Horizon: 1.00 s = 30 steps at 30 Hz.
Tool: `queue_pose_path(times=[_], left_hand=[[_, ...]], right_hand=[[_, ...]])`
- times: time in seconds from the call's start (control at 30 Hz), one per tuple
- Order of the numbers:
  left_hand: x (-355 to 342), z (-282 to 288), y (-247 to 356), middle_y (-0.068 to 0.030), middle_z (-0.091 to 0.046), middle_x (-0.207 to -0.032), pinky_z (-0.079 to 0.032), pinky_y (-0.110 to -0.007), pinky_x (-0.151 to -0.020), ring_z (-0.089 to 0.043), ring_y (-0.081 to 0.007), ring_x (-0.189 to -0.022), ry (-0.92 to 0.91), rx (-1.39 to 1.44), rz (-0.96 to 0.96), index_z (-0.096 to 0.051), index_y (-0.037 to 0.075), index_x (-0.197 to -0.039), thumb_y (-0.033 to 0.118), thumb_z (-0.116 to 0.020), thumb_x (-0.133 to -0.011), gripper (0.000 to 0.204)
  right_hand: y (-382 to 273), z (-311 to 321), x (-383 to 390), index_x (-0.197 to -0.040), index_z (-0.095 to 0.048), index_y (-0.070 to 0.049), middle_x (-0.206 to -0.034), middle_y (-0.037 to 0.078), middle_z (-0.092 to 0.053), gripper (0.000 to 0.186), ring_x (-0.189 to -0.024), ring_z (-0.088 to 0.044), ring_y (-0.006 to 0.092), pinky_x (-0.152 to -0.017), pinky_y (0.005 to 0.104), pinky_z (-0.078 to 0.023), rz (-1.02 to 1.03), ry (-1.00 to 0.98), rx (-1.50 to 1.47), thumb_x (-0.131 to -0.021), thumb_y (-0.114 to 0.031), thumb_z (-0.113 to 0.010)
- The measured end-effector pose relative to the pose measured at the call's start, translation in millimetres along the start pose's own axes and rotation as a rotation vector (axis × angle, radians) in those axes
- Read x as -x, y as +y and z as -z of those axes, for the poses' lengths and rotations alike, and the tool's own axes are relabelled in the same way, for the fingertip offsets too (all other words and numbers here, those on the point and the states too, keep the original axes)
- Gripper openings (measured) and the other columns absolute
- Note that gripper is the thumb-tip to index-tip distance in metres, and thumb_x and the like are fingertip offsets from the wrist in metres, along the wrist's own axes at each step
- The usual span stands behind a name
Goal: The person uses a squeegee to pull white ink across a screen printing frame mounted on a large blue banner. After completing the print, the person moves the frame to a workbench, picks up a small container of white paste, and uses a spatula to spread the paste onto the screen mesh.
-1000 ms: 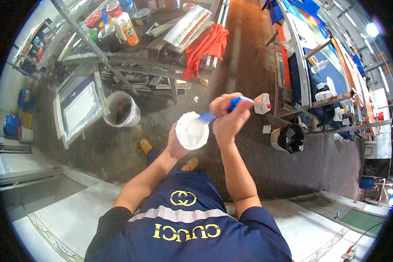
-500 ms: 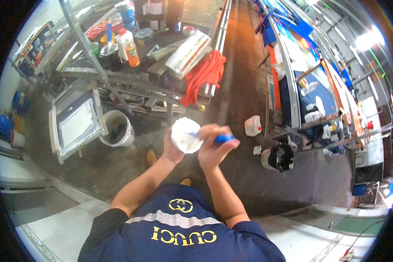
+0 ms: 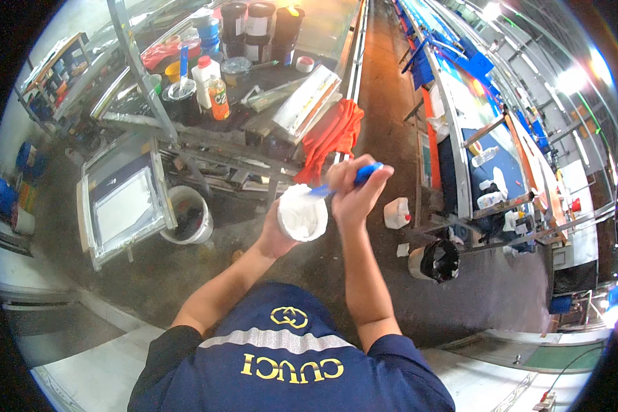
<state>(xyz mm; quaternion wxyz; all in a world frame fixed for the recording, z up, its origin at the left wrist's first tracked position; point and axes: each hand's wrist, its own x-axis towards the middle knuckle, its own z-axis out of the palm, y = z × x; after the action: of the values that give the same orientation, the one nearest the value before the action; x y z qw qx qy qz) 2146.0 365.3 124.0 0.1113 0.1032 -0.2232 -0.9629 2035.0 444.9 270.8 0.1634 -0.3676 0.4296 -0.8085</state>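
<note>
In the head view, my left hand (image 3: 277,232) is wrapped round a white tub (image 3: 302,221) of thick white paste, holding it tilted at the middle of the picture. My right hand (image 3: 358,191) is closed on a blue stirrer (image 3: 321,190), perhaps a spatula, just above the tub's right rim; its lower end is blurred at the paste. A red cloth (image 3: 331,134) hangs on the bench edge beyond my hands. Left of the tub, farther down on the floor, stands a white bucket (image 3: 202,230).
A cluttered bench (image 3: 175,130) with bottles and black containers is ahead left. A framed screen (image 3: 120,213) leans below it. An aisle (image 3: 384,62) runs beside a long rack (image 3: 460,178) on the right. A jug (image 3: 397,213) and black-lined bin (image 3: 432,263) stand on the floor.
My right hand and the blue stirrer dropped toward the tub, then rose again. The tub is now tilted slightly more. The view has shifted, showing more of the bench and aisle.
</note>
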Motion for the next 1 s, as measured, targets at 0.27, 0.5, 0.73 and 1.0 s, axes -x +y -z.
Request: queue_pose_path(times=[0.27, 0.5, 0.73, 1.0], left_hand=[[-0.1, -4.9, 15.5, -0.012, -0.06, -0.123, -0.05, -0.043, -0.094, -0.06, -0.0244, -0.111, -0.063, 0.295, 0.206, -0.054, 0.006, -0.127, 0.031, -0.046, -0.097, 0.04], [10.0, -7.3, 21.7, -0.0109, -0.06, -0.123, -0.048, -0.042, -0.097, -0.059, -0.0223, -0.113, -0.13, 0.331, 0.299, -0.05, 0.006, -0.13, 0.035, -0.056, -0.095, 0.046], [18.8, 36.0, 9.9, -0.0101, -0.051, -0.139, -0.042, -0.051, -0.1, -0.05, -0.0286, -0.125, -0.079, -0.135, 0.149, -0.043, 0.011, -0.14, 0.045, -0.056, -0.079, 0.071], [26.6, -27.8, 10.8, -0.0068, -0.052, -0.136, -0.044, -0.044, -0.1, -0.051, -0.0246, -0.125, -0.027, -0.102, 0.04, -0.038, 0.014, -0.145, 0.068, -0.034, -0.092, 0.076]], right_hand=[[3.2, 1.3, -19.8, -0.058, -0.038, -0.01, -0.046, 0.0, -0.031, 0.071, -0.041, -0.027, 0.0147, -0.045, 0.0327, -0.025, -0.05, -0.044, -0.217, -0.093, -0.071, -0.027], [-7.0, 18.0, -2.0, -0.063, -0.042, -0.007, -0.052, 0.002, -0.041, 0.07, -0.044, -0.038, 0.0141, -0.043, 0.0313, -0.031, -0.112, -0.091, -0.159, -0.093, -0.07, -0.032], [-1.7, -5.7, 19.8, -0.074, -0.045, -0.006, -0.058, 0.001, -0.038, 0.063, -0.048, -0.038, 0.0125, -0.046, 0.0295, -0.033, 0.206, 0.455, -0.09, -0.093, -0.066, -0.04], [-30.6, 0.6, 9.7, -0.071, -0.047, -0.009, -0.058, -0.001, -0.038, 0.061, -0.053, -0.034, 0.0111, -0.051, 0.0288, -0.027, 0.094, 0.633, -0.388, -0.092, -0.066, -0.04]])
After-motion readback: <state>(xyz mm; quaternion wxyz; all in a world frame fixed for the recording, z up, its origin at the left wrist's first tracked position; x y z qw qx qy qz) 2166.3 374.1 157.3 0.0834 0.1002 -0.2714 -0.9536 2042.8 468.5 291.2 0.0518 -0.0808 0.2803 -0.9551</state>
